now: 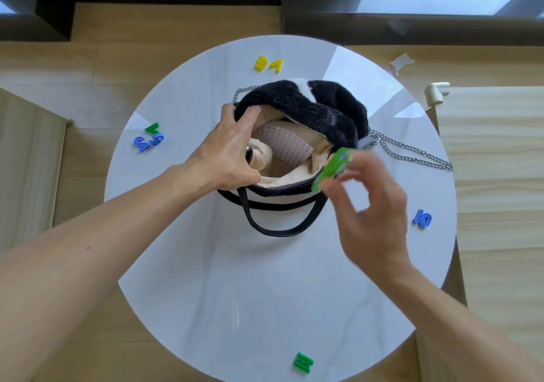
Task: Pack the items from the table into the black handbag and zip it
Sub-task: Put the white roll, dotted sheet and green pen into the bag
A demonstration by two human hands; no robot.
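Scene: We stand over a round white glossy table (265,278), where the black-and-white fluffy handbag with cream lining (323,110) sits near the centre, unzipped and mouth upward.

Left hand: Our left hand (226,152) grips the bag's left rim, thumb on one side and fingers hooked over the furry edge, which we judge holds the opening wide for loading.

Right hand: Our right hand (368,205) pinches a green plastic letter piece (331,169) between thumb and fingertips, poised just over the bag's right rim; the blur leaves its exact shape unclear.

Inside the bag: A pale dotted sheet (287,143) lies against the lining; we cannot tell what else is in there.

Left to pack: Two yellow plastic pieces (268,64) beyond the bag, a green-and-blue cluster (148,138) at the left edge, a blue piece (422,219) to the right, a green piece (303,362) near us.

Strap: The silver chain (412,152) trails off to the right, clear of the mouth.

Progress: Early, in our judgement; several pieces remain out and the zip is open.
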